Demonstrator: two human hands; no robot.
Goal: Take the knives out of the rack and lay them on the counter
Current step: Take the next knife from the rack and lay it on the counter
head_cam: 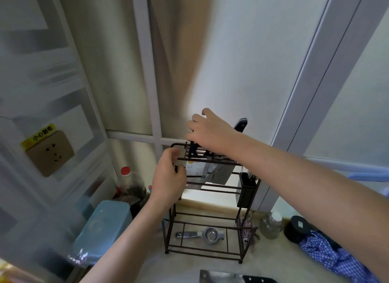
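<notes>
A dark wire rack stands on the counter by the wall. Its top tier holds knives: one black handle at the left, another handle sticking up behind my wrist, and steel blades hanging below. My right hand reaches over the top from the right, fingers curled down around the left handle. My left hand grips the rack's upper left frame. A cleaver with a black handle lies flat on the counter at the bottom edge.
A metal squeezer lies under the rack. A black holder hangs on the rack's right side. Left are a blue lidded box and a red-capped bottle. Right are a glass jar and a blue checked cloth.
</notes>
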